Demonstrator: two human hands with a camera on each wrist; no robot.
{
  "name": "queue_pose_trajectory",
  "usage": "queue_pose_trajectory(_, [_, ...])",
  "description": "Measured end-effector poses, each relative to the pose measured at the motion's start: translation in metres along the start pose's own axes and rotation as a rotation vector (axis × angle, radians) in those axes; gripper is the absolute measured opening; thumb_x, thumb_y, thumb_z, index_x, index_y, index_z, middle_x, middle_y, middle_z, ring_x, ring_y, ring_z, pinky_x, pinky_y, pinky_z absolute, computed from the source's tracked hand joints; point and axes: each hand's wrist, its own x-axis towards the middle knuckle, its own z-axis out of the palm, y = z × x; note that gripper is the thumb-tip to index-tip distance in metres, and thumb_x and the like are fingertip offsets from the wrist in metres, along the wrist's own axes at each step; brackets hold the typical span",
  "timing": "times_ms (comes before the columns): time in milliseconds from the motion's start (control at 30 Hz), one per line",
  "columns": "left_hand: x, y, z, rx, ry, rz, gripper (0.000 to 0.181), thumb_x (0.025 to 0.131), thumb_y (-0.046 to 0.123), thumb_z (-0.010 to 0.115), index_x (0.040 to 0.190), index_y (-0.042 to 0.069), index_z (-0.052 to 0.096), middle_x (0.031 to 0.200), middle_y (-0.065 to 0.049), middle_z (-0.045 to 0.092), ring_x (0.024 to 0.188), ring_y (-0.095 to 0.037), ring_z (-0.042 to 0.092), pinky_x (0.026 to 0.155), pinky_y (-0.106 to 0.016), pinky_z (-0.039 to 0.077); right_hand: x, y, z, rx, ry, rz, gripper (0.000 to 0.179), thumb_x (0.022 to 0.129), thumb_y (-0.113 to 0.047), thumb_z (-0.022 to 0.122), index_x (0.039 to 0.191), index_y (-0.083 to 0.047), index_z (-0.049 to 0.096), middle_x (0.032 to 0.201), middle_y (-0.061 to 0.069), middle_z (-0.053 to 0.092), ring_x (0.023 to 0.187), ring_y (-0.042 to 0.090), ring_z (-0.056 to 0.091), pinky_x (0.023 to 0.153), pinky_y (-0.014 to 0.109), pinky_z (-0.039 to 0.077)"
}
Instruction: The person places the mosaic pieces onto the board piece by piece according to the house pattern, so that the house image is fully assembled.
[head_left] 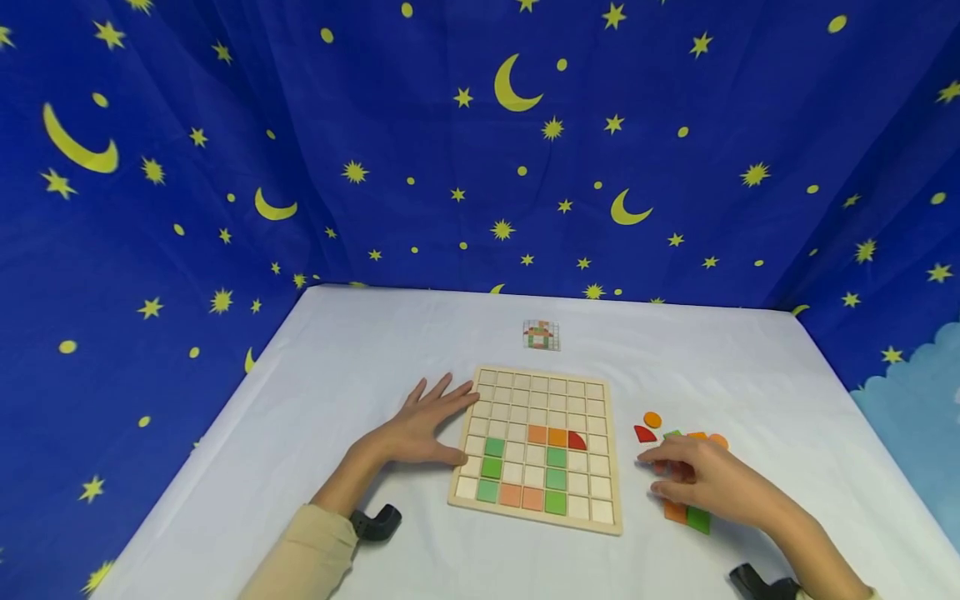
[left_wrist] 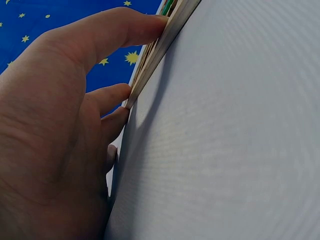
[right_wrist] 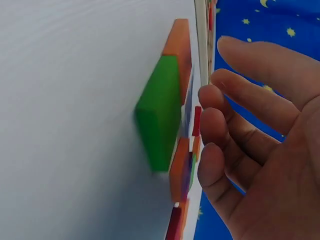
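A wooden grid board (head_left: 537,400) lies on the table with colored tiles in its lower cells. Among these are a red quarter-circle (head_left: 576,440), an orange square (head_left: 557,437) and several green squares (head_left: 492,467). My left hand (head_left: 423,421) is spread beside the board, its thumb and fingertips touching the left edge. Over loose tiles to the right hangs my right hand (head_left: 708,475), fingers loosely bent, with no piece visible between them. Beneath it show a green tile (right_wrist: 160,100) and an orange tile (right_wrist: 177,40); other pieces are partly hidden by the hand.
A small picture card (head_left: 541,335) with a colored pattern on a grid lies behind the board. An orange disc (head_left: 652,420) and a loose red quarter-circle (head_left: 644,433) sit right of the board. A blue starry curtain (head_left: 420,108) surrounds the white table (head_left: 375,358).
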Motion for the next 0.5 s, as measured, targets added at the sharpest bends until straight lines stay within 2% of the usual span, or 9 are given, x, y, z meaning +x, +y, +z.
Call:
queue_pose_trajectory(167, [0.000,0.000,0.001,0.018,-0.008,-0.002,0.097,0.074,0.064,0.067,0.153,0.026,0.027,0.159,0.005,0.015,0.145,-0.026,-0.001,0.113,-0.051,-0.006,-0.007,0.005,0.001,0.040,-0.040,0.058,0.037,0.082,-0.043,0.074,0.113,-0.024,0.069,0.085,-0.013,0.057,0.075,0.008,0.051,0.059,0.023,0.043])
queue_pose_trajectory(367, [0.000,0.000,0.000,0.012,-0.003,-0.005,0.097,0.073,0.064,0.068,0.153,0.026,0.028,0.159,0.006,0.014,0.145,-0.025,-0.001,0.113,-0.051,-0.006,-0.019,0.012,0.004,0.052,-0.008,0.027,0.035,0.081,-0.043,0.075,0.110,-0.024,0.069,0.082,-0.012,0.057,0.073,0.009,0.052,0.058,0.022,0.043])
queue_pose_trajectory(500, [0.000,0.000,0.000,0.017,-0.004,0.000,0.097,0.074,0.064,0.068,0.153,0.026,0.028,0.159,0.006,0.015,0.145,-0.026,-0.001,0.113,-0.051,-0.006,-0.026,0.014,0.006,0.069,-0.006,0.015,0.035,0.081,-0.043,0.075,0.109,-0.025,0.068,0.085,-0.013,0.059,0.076,0.008,0.054,0.061,0.021,0.045])
